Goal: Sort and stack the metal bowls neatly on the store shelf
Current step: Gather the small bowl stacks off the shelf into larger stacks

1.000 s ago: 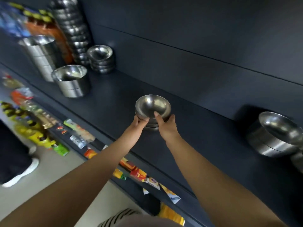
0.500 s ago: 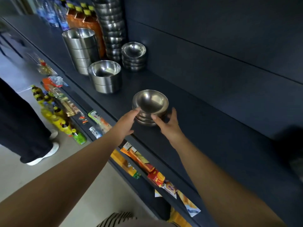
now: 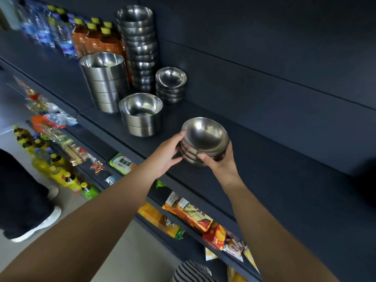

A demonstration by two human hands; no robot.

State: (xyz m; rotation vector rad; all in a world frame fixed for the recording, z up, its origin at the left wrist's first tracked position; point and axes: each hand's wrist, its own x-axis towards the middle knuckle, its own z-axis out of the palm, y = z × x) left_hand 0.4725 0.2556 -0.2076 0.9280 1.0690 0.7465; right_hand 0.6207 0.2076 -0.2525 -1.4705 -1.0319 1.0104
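A short stack of round metal bowls (image 3: 205, 137) sits in the middle of the dark shelf (image 3: 274, 169), and I hold it from both sides. My left hand (image 3: 165, 154) grips its left side, fingers curled against the rims. My right hand (image 3: 220, 162) wraps its front and right side, thumb on the lower bowls. Further left stand a small stack of like bowls (image 3: 171, 84), a tall stack of bowls (image 3: 138, 47), a low stack of straight-walled bowls (image 3: 141, 113) and a taller one (image 3: 104, 80).
Orange drink bottles (image 3: 91, 39) and water bottles (image 3: 42, 27) fill the shelf's far left. Snack packets (image 3: 191, 214) and yellow bottles (image 3: 61, 176) line the lower shelves. A person's dark trouser leg and white shoe (image 3: 34, 228) stand at the lower left.
My view has swung left, bringing the other stacks nearer the centre. Both hands have closed more firmly round the stack, which has moved left along the shelf towards them.
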